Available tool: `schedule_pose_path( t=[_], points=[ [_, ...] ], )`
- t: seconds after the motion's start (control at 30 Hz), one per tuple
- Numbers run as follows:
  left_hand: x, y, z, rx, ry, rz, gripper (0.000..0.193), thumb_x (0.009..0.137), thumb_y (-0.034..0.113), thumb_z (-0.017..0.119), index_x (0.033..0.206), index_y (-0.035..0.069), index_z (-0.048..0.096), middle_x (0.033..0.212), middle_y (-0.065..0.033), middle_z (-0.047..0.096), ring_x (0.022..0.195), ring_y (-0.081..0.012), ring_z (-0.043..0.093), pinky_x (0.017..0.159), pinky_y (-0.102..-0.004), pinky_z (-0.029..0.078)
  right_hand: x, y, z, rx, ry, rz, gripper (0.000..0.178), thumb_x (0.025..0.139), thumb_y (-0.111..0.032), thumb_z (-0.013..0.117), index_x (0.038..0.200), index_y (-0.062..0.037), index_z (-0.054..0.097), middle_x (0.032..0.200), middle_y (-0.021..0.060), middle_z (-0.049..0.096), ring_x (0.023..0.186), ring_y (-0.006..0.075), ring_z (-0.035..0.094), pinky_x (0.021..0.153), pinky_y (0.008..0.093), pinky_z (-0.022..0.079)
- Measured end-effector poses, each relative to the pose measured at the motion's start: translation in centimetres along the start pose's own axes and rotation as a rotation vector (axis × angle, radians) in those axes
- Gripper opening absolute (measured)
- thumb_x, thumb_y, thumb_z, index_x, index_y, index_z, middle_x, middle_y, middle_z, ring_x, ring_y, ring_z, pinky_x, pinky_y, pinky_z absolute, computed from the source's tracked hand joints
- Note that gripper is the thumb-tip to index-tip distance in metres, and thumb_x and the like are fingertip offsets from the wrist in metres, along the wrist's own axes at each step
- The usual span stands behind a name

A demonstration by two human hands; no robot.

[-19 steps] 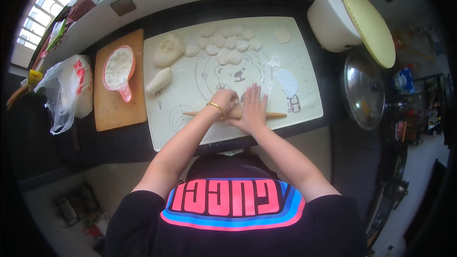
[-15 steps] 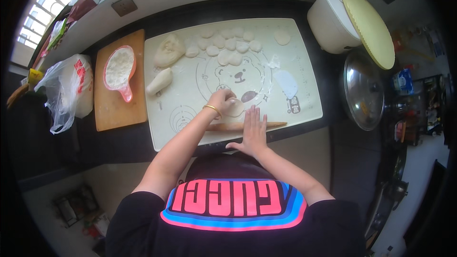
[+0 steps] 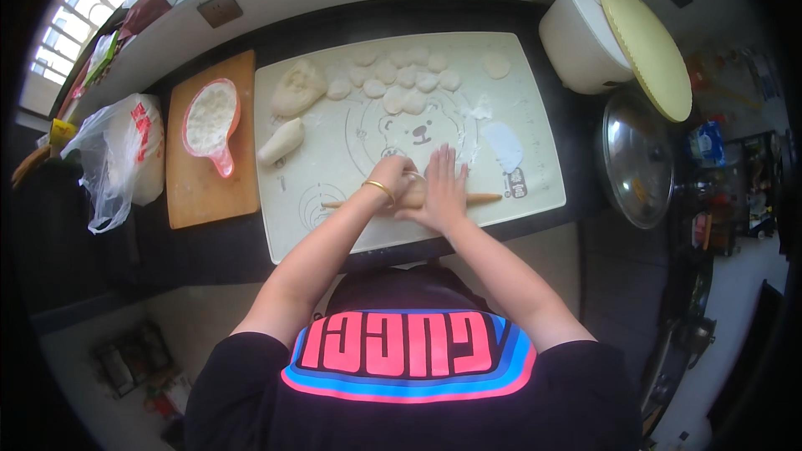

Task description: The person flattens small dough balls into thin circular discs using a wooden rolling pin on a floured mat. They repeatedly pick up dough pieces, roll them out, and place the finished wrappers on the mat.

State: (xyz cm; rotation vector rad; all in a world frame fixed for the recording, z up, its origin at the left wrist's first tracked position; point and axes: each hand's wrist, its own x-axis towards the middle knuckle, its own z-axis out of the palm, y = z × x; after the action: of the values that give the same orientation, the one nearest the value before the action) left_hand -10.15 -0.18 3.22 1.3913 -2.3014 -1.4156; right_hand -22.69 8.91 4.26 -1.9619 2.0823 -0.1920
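My right hand [image 3: 444, 192] lies flat on a wooden rolling pin [image 3: 484, 198], fingers stretched out and pointing away from me. Beside it, my left hand [image 3: 393, 174] has its fingers closed on the far edge of a flat dough round. Most of that round is hidden by my hands and the pin. Both hands work over a pale baking mat [image 3: 539, 142] with a printed bear. Toward its far side sit several small flattened dough pieces [image 3: 406, 77]. A big dough lump [image 3: 298, 89] and a short dough log [image 3: 281, 141] rest at the left.
Left of the mat, a pink cup of flour [image 3: 210, 117] stands on a wooden board [image 3: 188, 200], with a plastic bag [image 3: 125, 154] beyond. A white scraper [image 3: 503, 145] and one rolled wrapper [image 3: 496, 64] lie at right. Past the mat are a white bin [image 3: 581, 42] and a glass lid [image 3: 639, 159].
The rolling pin has moved away from me, up onto the dough round. My right hand has moved forward with it, flat on top. My left hand stays at the dough's edge.
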Motion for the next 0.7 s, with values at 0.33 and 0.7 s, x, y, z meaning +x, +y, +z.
schedule_pose_path(
  t=[0.33, 0.7],
  points=[
    [-0.2, 0.7, -0.3, 0.065, 0.015, 0.022, 0.029, 0.072, 0.015, 0.067, 0.097, 0.001, 0.066, 0.092, -0.0178, 0.066, 0.087, -0.0286, 0.064, 0.08, -0.0339, 0.049, -4.1, -0.2, 0.9, -0.051, 0.03, -0.071, 0.138, 0.053, -0.073, 0.066, 0.14, 0.0109, 0.0, 0.147, 0.0302, 0.001, 0.138, 0.0417, -0.003, 0.107, 0.0593, -0.001],
    [0.7, -0.2, 0.0, 0.107, 0.037, 0.034, 0.028, 0.07, 0.017, 0.068, 0.092, 0.0, 0.066, 0.091, -0.0188, 0.066, 0.085, -0.0303, 0.063, 0.076, -0.0358, 0.049, 0.1, -0.5, -0.1, -0.11, -0.02, 0.017, 0.136, 0.054, -0.078, 0.061, 0.14, 0.0093, 0.003, 0.149, 0.0258, 0.003, 0.14, 0.0362, 0.0, 0.108, 0.0578, 0.005]
  ],
)
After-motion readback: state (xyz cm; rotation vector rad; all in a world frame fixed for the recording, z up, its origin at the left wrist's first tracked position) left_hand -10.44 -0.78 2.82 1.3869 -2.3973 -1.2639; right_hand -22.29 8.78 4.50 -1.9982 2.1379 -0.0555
